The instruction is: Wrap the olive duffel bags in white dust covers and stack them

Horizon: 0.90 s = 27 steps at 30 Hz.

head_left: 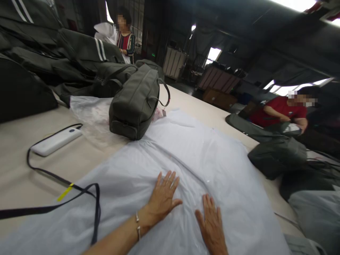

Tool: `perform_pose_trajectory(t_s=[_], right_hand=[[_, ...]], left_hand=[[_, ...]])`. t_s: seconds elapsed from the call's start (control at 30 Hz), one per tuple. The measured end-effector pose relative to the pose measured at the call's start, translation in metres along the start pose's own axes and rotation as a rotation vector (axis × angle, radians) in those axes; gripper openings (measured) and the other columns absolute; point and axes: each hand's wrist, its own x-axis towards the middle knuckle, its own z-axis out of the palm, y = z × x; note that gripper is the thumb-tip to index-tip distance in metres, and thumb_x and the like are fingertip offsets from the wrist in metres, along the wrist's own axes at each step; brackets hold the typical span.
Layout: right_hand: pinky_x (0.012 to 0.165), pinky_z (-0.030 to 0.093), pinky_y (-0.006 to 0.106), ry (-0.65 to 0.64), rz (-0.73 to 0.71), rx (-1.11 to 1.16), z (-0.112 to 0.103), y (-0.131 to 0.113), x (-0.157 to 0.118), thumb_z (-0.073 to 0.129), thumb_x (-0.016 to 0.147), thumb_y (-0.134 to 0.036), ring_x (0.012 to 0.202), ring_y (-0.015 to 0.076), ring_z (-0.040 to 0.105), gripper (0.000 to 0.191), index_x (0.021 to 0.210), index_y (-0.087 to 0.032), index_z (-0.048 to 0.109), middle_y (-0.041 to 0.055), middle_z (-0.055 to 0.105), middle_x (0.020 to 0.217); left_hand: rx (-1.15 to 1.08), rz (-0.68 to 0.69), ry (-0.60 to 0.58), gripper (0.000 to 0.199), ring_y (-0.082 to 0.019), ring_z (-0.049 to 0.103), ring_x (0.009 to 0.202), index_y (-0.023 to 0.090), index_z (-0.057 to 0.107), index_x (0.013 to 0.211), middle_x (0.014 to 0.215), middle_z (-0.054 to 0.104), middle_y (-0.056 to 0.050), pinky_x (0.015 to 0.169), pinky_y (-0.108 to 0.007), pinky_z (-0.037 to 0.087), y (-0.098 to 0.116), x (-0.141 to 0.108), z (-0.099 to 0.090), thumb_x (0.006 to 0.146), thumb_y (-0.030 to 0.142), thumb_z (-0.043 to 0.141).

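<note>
A large white plastic sheet or bag (223, 159) lies spread and wrinkled over the table in front of me. My left hand (163, 198) rests flat on it with fingers spread, a bracelet around the wrist. To its right, my right hand (211, 221) also presses flat on the plastic, fingers stretched out and thumb apart. Neither hand holds anything. Beyond them, a dark green duffel bag (132, 102) sits at the far edge of the plastic, its handle and a small tag showing on the right side.
A white power bank (57, 141) with a black cable (55, 175) lies at left. Dark green bags (77, 53) are piled behind it. More bags (277, 156) line the right edge, where a person in red (284, 111) handles one. Another person (126, 42) stands at the back.
</note>
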Motion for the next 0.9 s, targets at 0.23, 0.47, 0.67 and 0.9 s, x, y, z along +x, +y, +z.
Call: perform_pose_trajectory(t_s=[0.23, 0.47, 0.67, 0.9], right_hand=[[0.114, 0.026, 0.062, -0.016, -0.023, 0.002, 0.037, 0.025, -0.005, 0.017, 0.094, -0.06, 0.144, 0.0327, 0.028, 0.075, 0.153, -0.014, 0.023, 0.0123, 0.033, 0.155], [0.113, 0.028, 0.064, 0.003, -0.049, -0.033, 0.046, 0.035, -0.012, 0.023, 0.094, -0.056, 0.145, 0.0335, 0.026, 0.073, 0.154, -0.018, 0.01, 0.0104, 0.028, 0.157], [0.115, 0.025, 0.062, -0.08, 0.0, -0.012, 0.029, 0.023, -0.01, 0.027, 0.095, -0.057, 0.146, 0.0316, 0.023, 0.073, 0.153, -0.015, 0.019, 0.0108, 0.025, 0.158], [0.118, 0.023, 0.057, -0.13, 0.057, 0.006, -0.014, -0.007, 0.001, 0.026, 0.096, -0.057, 0.147, 0.0279, 0.022, 0.07, 0.151, -0.013, 0.028, 0.0101, 0.026, 0.158]], left_hand=[[0.292, -0.171, 0.041, 0.054, -0.028, 0.023, 0.147, 0.011, 0.044, 0.143, 0.153, 0.038, -0.016, 0.121, -0.051, 0.012, -0.164, 0.088, -0.076, 0.095, 0.035, 0.05], [0.324, 0.034, -0.012, 0.051, -0.021, 0.02, 0.148, 0.013, 0.039, 0.147, 0.156, 0.033, -0.011, 0.123, -0.041, 0.008, -0.251, 0.072, -0.093, 0.098, 0.026, 0.038], [0.38, -0.031, 0.049, 0.051, -0.024, 0.016, 0.148, 0.013, 0.041, 0.145, 0.155, 0.035, -0.014, 0.12, -0.05, -0.001, -0.26, 0.084, -0.103, 0.1, 0.035, 0.035], [0.011, -0.011, -0.397, 0.062, -0.028, 0.024, 0.146, 0.025, 0.032, 0.151, 0.157, 0.029, -0.01, 0.115, -0.058, 0.012, -0.159, 0.089, -0.037, 0.098, 0.058, 0.032]])
